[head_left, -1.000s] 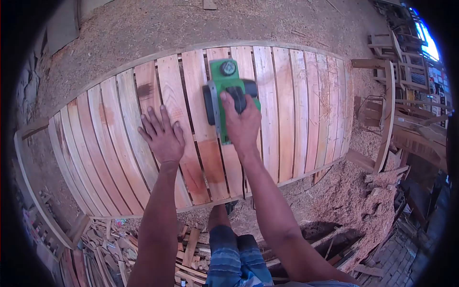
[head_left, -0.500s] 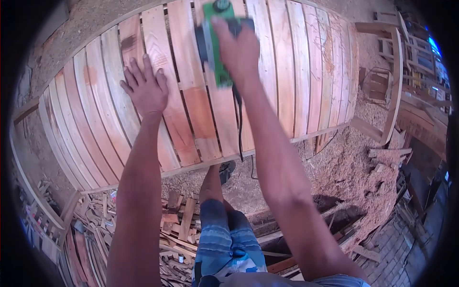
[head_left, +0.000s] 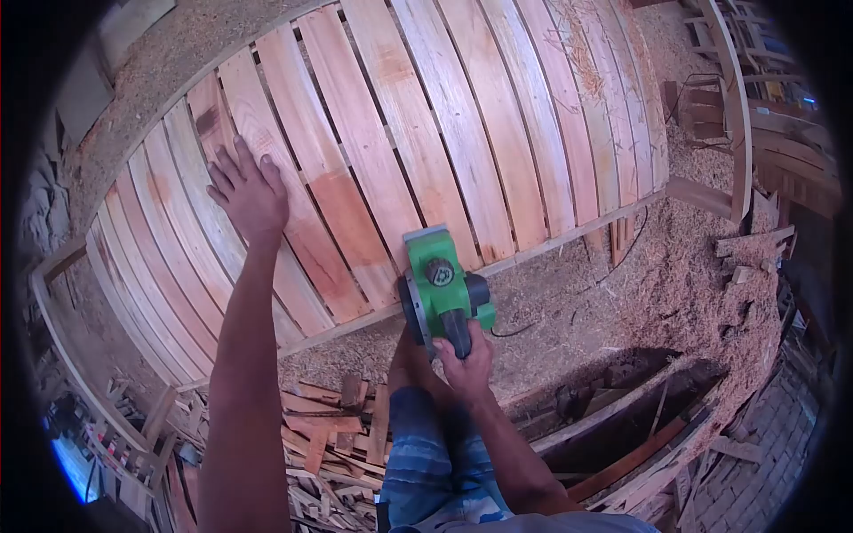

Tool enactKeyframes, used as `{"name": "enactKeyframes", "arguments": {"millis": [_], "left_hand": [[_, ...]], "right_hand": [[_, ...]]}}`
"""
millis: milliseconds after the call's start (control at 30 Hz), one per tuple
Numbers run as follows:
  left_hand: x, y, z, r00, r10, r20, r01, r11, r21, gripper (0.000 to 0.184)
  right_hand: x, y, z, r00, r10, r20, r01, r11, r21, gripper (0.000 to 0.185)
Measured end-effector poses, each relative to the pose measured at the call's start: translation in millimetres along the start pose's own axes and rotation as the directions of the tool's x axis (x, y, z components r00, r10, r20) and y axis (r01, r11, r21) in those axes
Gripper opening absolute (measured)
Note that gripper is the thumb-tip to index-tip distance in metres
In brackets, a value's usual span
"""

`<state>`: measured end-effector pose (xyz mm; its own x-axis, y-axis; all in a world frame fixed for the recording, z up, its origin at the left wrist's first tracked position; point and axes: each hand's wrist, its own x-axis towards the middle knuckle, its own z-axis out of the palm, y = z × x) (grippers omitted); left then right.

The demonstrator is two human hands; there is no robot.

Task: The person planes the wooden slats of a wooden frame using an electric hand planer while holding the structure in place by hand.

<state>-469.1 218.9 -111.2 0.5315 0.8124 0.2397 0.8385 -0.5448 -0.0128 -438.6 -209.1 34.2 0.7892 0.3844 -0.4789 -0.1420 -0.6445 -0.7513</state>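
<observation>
A green electric hand planer with a dark knob and dark handle is at the near edge of a slatted wooden panel. My right hand is wrapped round its rear handle. The planer's front end overlaps the slats, while its rear hangs out past the edge beside my leg. My left hand lies flat on the slats to the left, fingers spread, with nothing in it. Some slats show darker reddish patches, and a dark mark lies just beyond my left fingertips.
Scrap wood offcuts are heaped below the panel on the left. Wood shavings cover the ground at right, beside a long trough-like wooden frame. A black cord runs over the ground. Wooden posts rise at the right end.
My right hand has drawn the planer from the far part of the slats back toward me to the near edge. My left hand stays flat on the slats. The view has shifted slightly.
</observation>
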Motion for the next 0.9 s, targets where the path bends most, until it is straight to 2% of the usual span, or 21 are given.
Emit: {"name": "enactKeyframes", "arguments": {"millis": [133,233,333,733,833,900], "left_hand": [[2,0,-1,1.0,0.007,0.015,-0.007,1.0,0.03,0.069],[4,1,-6,1.0,0.008,0.015,-0.008,1.0,0.015,0.068],[3,2,-10,1.0,0.002,0.017,-0.002,1.0,-0.007,0.068],[18,5,-22,0.993,-0.027,0.114,0.028,1.0,-0.008,0.07],[19,5,-23,0.992,-0.031,0.121,0.032,0.999,-0.011,0.07],[18,5,-23,0.992,-0.033,0.124,0.035,0.999,-0.012,0.07]], "right_hand": [[58,-56,24,0.996,-0.045,-0.075,0.048,0.998,0.033,0.043],[110,-99,41,0.994,-0.065,-0.085,0.064,0.998,-0.007,0.045],[151,-133,54,0.989,-0.11,-0.094,0.116,0.992,0.053,0.047],[296,-259,105,0.965,-0.223,-0.134,0.222,0.975,-0.027,0.054],[323,-283,117,0.922,-0.34,-0.183,0.337,0.94,-0.048,0.059],[347,-302,124,0.92,-0.347,-0.181,0.336,0.938,-0.088,0.065]]}}
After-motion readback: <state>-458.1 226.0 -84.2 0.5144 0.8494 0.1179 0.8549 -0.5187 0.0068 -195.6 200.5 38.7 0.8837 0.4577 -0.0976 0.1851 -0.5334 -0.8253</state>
